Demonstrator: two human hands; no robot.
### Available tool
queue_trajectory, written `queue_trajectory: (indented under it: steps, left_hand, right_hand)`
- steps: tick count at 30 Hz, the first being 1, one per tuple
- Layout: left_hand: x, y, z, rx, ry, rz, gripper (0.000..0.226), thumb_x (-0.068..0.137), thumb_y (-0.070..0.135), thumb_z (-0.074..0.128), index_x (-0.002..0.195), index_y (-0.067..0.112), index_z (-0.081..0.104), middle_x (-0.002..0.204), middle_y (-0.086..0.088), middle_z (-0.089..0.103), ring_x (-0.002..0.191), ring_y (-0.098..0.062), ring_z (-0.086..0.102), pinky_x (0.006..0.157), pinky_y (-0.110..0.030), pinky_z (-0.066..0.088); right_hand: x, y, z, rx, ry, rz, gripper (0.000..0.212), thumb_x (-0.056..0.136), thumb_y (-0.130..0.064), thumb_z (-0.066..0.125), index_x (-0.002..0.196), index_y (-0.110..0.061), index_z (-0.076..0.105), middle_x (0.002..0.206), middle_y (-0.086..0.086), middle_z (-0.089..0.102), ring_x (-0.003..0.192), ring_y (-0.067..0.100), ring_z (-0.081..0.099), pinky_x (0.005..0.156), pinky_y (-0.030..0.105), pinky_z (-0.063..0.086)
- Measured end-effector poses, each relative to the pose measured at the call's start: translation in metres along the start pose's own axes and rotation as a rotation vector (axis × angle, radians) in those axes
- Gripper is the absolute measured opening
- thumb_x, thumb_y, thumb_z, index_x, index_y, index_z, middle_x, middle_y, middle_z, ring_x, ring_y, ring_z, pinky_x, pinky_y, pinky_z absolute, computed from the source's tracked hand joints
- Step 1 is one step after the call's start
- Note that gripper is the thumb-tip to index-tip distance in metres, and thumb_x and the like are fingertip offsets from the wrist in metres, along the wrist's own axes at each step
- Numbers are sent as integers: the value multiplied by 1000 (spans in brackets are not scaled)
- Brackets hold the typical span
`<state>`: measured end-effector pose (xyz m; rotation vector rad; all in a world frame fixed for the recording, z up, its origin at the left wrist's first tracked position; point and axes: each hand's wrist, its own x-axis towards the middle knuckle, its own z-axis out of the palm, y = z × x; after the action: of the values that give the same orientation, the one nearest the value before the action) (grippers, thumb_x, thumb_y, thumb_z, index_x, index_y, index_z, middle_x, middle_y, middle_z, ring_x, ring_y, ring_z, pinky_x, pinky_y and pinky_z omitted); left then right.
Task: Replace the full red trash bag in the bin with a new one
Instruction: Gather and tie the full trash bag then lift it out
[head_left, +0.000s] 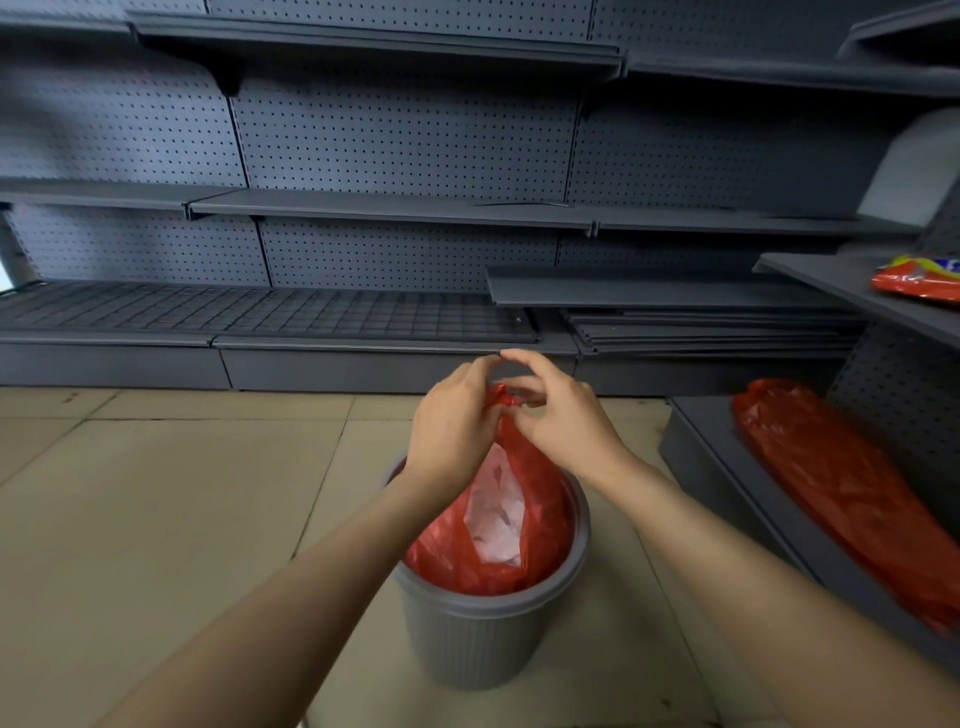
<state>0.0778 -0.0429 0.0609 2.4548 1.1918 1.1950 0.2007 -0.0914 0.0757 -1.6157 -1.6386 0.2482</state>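
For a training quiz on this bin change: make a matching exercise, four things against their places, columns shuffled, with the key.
Things:
1. full red trash bag
2. grey bin
3. spare red bag
4. orange packet

Places:
A. on the tiled floor
B. flat on the low shelf at right
C. inside the bin, its neck pinched by both hands
D. on the upper shelf at far right

Pairs: 1-C, 2-A, 3-B, 4-D

Trash bag (524, 519) in the bin (467, 639): thin, glossy red plastic film, crinkled, part see-through over pale contents. Bin — matt grey plastic with fine ribbing. Spare bag (841, 493) on the low shelf — the same shiny, wrinkled red film. Shelving (395, 208): matt dark-grey metal, perforated back panels. Floor (171, 493): smooth, dull beige tiles.
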Motion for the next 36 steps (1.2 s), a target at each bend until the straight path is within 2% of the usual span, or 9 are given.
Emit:
queue_trajectory:
  steps: [4, 10, 13, 15, 19, 23, 27, 32, 36]
  left_hand:
    - [-2, -1, 1, 62, -19, 1, 20, 85, 20, 61, 104, 19, 67, 84, -3, 55, 77, -24, 59, 64, -40, 49]
    - [-4, -1, 0, 165, 14, 32, 22, 84, 30, 62, 103, 18, 67, 87, -3, 59, 78, -29, 59, 67, -36, 45]
    - [-5, -6, -1, 212, 32, 51, 24, 83, 38, 63, 94, 16, 65, 87, -2, 62, 78, -29, 60, 74, -35, 43]
    - [-7, -11, -3, 187, 33, 41, 26, 83, 41, 63, 87, 16, 61, 85, 0, 62, 77, -26, 59, 75, -33, 42]
    - [-10, -19, -5, 101, -6, 42, 24, 84, 40, 62, 83, 17, 56, 83, 2, 60, 75, -21, 58, 69, -29, 39]
    - [-12, -25, -10, -58, -58, -59, 25, 81, 41, 65, 77, 20, 51, 75, 5, 63, 71, -17, 60, 61, -35, 46]
    - [-17, -31, -15, -185, -67, -131, 29, 85, 48, 59, 75, 22, 51, 70, 5, 66, 70, -10, 63, 65, -40, 50]
    - [-19, -29, -19, -162, -117, -54, 32, 81, 55, 60, 79, 24, 52, 76, 8, 67, 76, -8, 64, 67, -37, 52]
    - [-21, -26, -18, -83, -157, 47, 26, 78, 35, 68, 88, 20, 48, 82, 6, 65, 79, -18, 62, 66, -36, 49]
  right_hand:
    - [-2, 6, 1, -51, -22, -29, 59, 80, -7, 65, 132, -29, 45, 113, -8, 68, 104, 12, 63, 95, 32, 47]
    - [-5, 8, 5, -73, 37, -106, 42, 78, -5, 68, 113, -24, 54, 99, -9, 69, 91, 10, 64, 84, 29, 51]
    - [-5, 10, 8, -97, 69, -150, 38, 78, -5, 69, 109, -22, 55, 104, -7, 62, 88, 11, 64, 79, 30, 52]
    - [-4, 11, 9, -83, 92, -159, 35, 76, -5, 72, 104, -19, 59, 102, -7, 57, 82, 8, 63, 77, 29, 52]
    - [-2, 13, 9, -102, 53, -126, 22, 74, -13, 76, 95, -17, 70, 92, -5, 65, 76, 8, 63, 78, 29, 52]
    - [1, 12, 7, -59, 21, -108, 18, 73, -16, 78, 90, -19, 74, 84, -9, 65, 72, 6, 63, 77, 25, 50]
    - [5, 13, 9, -49, 3, -116, 13, 79, -12, 72, 88, -21, 70, 86, -11, 66, 75, 4, 62, 77, 23, 49]
    - [4, 13, 16, -40, -25, -107, 11, 91, -19, 56, 92, -30, 54, 93, -8, 70, 91, 13, 65, 82, 37, 51]
    - [3, 8, 23, -42, -108, -75, 11, 96, -21, 44, 97, -31, 43, 86, -4, 69, 79, 18, 64, 74, 39, 50]
